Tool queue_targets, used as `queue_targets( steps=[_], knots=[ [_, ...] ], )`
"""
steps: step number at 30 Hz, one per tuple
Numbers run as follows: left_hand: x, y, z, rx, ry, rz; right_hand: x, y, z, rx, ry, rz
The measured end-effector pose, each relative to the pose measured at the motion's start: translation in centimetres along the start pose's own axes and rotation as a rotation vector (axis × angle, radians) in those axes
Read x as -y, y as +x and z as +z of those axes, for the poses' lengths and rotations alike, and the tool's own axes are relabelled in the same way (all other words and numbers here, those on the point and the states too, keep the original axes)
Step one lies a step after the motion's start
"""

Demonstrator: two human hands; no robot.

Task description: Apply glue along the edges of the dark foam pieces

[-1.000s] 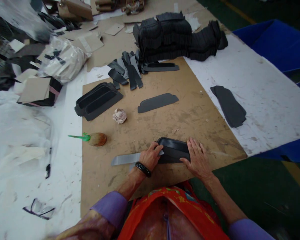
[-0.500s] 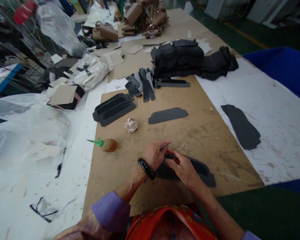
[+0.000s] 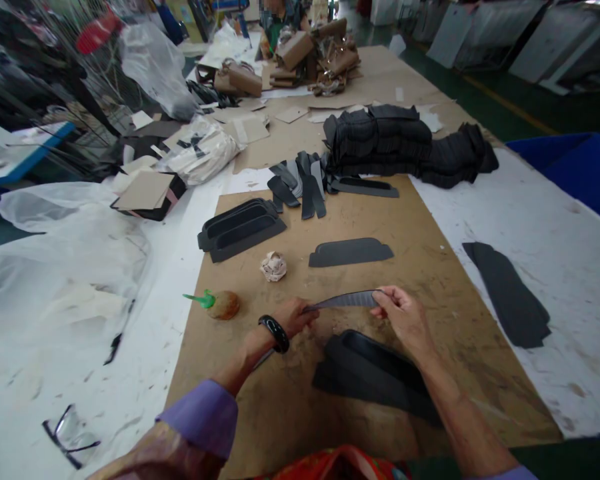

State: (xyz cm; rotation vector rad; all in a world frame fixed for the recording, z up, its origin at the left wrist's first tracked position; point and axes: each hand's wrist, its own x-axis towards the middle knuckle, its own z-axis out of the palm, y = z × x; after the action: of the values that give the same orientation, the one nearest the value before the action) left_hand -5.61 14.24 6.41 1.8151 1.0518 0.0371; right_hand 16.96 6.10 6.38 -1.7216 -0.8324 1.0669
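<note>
A thin dark strip (image 3: 347, 301) is stretched between my two hands above the brown board (image 3: 260, 413). My left hand (image 3: 295, 318), with a black bangle on its wrist, is closed on the strip's left end; part of something thin shows under that wrist. My right hand (image 3: 400, 310) pinches the right end between thumb and fingers. Just below the hands lie overlapping dark shaped pieces (image 3: 375, 373), partly covered by my right forearm. Beyond the strip a single dark piece (image 3: 351, 252) lies flat.
A crumpled ball (image 3: 273, 266) and a bottle with green nozzle (image 3: 223, 305) stand left of centre. Dark pieces (image 3: 243, 230), loose strips (image 3: 307, 187) and tall black stacks (image 3: 380, 140) lie farther back. Glasses (image 3: 70, 437) rest at lower left; another dark piece (image 3: 510, 293) lies right.
My hands have moved apart, my left leftward and my right to the right, and the strip now spans between them. The dark pieces below are more exposed. The view has shifted.
</note>
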Motion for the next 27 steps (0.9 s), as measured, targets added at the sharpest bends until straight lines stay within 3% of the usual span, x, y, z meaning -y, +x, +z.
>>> queue_targets(
  steps=[4,11,19,27],
  knots=[
    [1.8,1.1,-0.8,0.038,-0.224,-0.077,-1.1,2.0,-1.2,-0.018,-0.009,0.064],
    [1.7,3.1,0.4,0.025,-0.519,-0.175,-2.6,3.7,-1.5,0.003,0.007,0.149],
    [1.7,4.8,1.5,-0.088,-0.644,-0.241,-3.2,4.7,-2.2,0.051,-0.044,0.162],
    [1.6,4.0,1.3,-0.197,-0.718,-0.251,-2.5,4.4,-1.8,0.141,-0.117,0.143]
  ],
)
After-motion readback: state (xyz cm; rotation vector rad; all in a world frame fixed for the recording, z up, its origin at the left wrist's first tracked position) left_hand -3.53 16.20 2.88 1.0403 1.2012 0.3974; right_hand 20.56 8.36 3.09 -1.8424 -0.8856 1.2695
